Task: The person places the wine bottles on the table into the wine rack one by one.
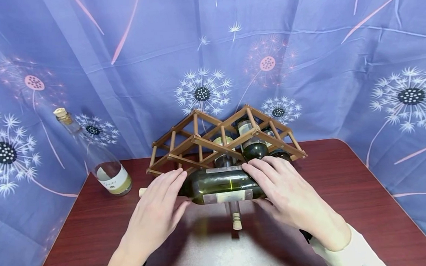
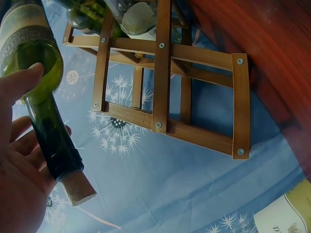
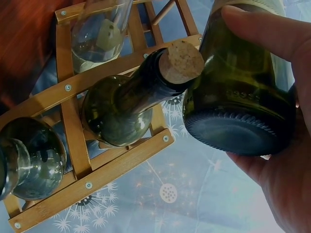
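Note:
A green glass wine bottle [image 1: 223, 185] lies sideways in the air in front of the wooden wine rack [image 1: 195, 140]. My left hand [image 1: 153, 210] holds its neck end, fingers behind and thumb on the near side. The bottle's cork [image 2: 77, 187] sticks out past that hand in the left wrist view. Around the base end, my right hand [image 1: 287, 191] grips with the thumb on one side; the ribbed bottom [image 3: 233, 128] shows in the right wrist view. Part of the rack is hidden behind the held bottle and the hands.
Several bottles lie in the rack, among them a corked green bottle [image 3: 119, 111] and a clear one whose cork [image 1: 236, 221] points toward me. A clear corked bottle [image 1: 111, 178] with a white label stands on the red-brown table [image 1: 364, 205] at left. Patterned blue cloth [image 1: 151, 84] hangs behind.

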`<action>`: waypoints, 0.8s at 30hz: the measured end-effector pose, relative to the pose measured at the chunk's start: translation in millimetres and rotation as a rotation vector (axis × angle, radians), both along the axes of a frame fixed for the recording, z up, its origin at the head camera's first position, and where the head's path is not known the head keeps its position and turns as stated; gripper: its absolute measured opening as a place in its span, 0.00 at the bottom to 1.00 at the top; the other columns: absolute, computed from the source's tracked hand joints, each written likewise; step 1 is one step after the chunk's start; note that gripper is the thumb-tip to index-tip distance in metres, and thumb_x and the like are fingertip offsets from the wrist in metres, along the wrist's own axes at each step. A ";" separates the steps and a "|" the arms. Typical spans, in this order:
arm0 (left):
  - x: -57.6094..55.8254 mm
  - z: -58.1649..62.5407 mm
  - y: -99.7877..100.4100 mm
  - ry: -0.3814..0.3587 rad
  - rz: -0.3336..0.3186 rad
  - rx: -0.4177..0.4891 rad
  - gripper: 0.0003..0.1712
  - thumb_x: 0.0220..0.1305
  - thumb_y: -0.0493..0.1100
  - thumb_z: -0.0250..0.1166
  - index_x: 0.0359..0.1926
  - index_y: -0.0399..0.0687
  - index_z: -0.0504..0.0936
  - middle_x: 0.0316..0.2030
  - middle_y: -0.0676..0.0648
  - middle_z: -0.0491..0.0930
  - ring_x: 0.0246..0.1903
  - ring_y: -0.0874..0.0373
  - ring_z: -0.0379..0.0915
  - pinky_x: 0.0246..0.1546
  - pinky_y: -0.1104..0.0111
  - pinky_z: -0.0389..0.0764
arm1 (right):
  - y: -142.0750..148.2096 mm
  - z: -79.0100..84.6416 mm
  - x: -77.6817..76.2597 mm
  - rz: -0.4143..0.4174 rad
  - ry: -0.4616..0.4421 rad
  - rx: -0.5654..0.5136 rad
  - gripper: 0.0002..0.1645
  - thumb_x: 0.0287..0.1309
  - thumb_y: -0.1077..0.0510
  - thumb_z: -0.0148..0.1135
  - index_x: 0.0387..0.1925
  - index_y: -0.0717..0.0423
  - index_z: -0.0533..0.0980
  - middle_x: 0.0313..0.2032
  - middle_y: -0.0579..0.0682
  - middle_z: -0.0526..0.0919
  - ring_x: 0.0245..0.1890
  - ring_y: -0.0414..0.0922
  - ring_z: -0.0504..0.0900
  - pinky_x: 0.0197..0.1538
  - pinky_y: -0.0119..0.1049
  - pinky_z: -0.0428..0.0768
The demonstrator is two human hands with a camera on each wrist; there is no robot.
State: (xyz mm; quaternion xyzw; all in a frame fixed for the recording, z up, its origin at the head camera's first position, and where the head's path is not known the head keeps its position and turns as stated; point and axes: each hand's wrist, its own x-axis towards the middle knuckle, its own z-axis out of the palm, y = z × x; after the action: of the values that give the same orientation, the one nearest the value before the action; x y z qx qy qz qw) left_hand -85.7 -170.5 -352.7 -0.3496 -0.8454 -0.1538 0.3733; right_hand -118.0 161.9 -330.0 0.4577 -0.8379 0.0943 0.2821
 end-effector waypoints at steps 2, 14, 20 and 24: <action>0.7 -1.7 -0.6 -0.018 0.012 -0.010 0.43 0.50 0.40 0.75 0.67 0.33 0.71 0.64 0.39 0.72 0.61 0.43 0.70 0.64 0.53 0.66 | -0.6 -0.6 -0.2 0.011 0.013 -0.005 0.57 0.37 0.54 0.79 0.71 0.62 0.64 0.63 0.57 0.72 0.58 0.59 0.70 0.64 0.54 0.64; 2.3 -8.0 -4.5 -0.094 0.079 -0.079 0.42 0.54 0.45 0.73 0.69 0.37 0.70 0.59 0.43 0.76 0.56 0.47 0.73 0.58 0.54 0.72 | -2.5 -1.9 1.0 0.029 0.018 -0.001 0.57 0.35 0.55 0.79 0.70 0.62 0.65 0.62 0.57 0.73 0.59 0.59 0.69 0.63 0.54 0.65; 3.1 -8.7 -6.4 -0.105 0.100 -0.104 0.39 0.56 0.48 0.72 0.67 0.40 0.72 0.53 0.45 0.78 0.48 0.49 0.75 0.50 0.54 0.75 | -2.8 -2.2 1.3 0.037 0.025 -0.002 0.56 0.34 0.56 0.79 0.69 0.62 0.66 0.62 0.57 0.73 0.58 0.60 0.70 0.62 0.55 0.65; 3.9 -8.3 -8.2 -0.125 0.114 -0.121 0.35 0.59 0.49 0.69 0.66 0.41 0.73 0.51 0.47 0.79 0.45 0.50 0.75 0.46 0.55 0.76 | -2.5 -1.3 1.4 0.037 0.028 -0.001 0.56 0.34 0.56 0.79 0.69 0.62 0.66 0.62 0.57 0.73 0.58 0.60 0.70 0.63 0.56 0.65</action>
State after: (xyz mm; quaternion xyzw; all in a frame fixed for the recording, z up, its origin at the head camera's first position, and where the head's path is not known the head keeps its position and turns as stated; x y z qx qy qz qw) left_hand -81.8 -178.8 -361.0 -0.3125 -0.8932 -0.1026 0.3065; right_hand -116.5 159.4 -331.3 0.4745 -0.8251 0.0934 0.2923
